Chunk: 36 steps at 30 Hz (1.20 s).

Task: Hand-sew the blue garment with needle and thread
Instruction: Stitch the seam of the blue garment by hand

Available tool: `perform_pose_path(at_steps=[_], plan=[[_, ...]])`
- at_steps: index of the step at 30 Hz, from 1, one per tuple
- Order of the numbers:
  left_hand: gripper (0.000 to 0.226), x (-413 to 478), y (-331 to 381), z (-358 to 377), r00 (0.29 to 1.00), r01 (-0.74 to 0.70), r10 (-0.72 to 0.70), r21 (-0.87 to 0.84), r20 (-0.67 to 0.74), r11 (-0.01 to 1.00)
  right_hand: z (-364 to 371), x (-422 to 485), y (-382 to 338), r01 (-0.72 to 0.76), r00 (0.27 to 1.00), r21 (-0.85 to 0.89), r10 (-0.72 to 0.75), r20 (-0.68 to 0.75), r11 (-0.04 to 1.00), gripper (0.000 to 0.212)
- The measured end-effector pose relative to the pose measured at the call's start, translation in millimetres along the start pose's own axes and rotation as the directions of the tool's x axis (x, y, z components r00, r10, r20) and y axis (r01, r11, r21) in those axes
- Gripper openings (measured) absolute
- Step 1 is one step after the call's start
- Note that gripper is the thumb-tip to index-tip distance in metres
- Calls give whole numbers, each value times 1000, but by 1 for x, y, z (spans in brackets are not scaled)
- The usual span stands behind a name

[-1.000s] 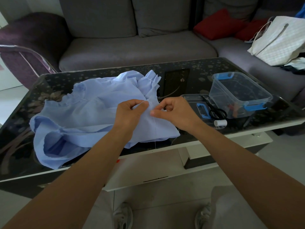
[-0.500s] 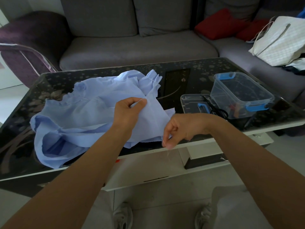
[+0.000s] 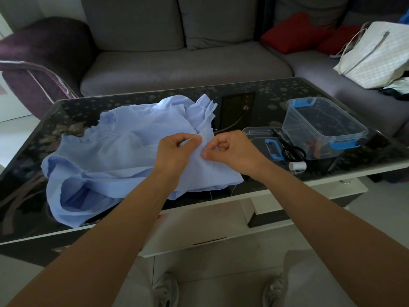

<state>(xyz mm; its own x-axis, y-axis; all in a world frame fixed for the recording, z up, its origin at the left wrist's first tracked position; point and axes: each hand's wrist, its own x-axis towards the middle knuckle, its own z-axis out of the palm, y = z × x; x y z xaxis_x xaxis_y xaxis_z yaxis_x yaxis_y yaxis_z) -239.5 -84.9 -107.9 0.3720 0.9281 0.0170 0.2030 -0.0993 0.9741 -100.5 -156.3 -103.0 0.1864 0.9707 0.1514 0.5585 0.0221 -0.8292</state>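
Up from the table's near edge came my right hand (image 3: 230, 151), which half a second earlier had hung low with the thread drawn out; it was now back at the cloth, just beside the left hand (image 3: 174, 151). On the dark glass table (image 3: 132, 103) the blue garment (image 3: 115, 156) lay bunched, and the part under work was lifted a little near the front edge. My left hand gripped a fold of it, thumb over curled fingers, holding the fabric taut. My right thumb and forefinger were pinched tight against the cloth at the seam. I judged they held the needle, but I could not see it. I took this for the start of a fresh stitch, with the last pull finished. The next move would call for setting the point close to the previous stitch and pushing through both layers without pricking the left fingers behind. A fine pale thread (image 3: 194, 136) ran by the left forefinger, and more strands dangled below the hem. Which strand was the working length I could not tell. The stitches themselves were too small to read, and the fold hid the fabric's underside.
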Motion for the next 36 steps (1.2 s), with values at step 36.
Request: perform_pose_path(at_steps=[36], plan=[[10, -3, 4, -1, 996, 70, -65, -83, 63, 994, -19, -4, -6, -159, 978, 150, 177, -114, 976, 6]])
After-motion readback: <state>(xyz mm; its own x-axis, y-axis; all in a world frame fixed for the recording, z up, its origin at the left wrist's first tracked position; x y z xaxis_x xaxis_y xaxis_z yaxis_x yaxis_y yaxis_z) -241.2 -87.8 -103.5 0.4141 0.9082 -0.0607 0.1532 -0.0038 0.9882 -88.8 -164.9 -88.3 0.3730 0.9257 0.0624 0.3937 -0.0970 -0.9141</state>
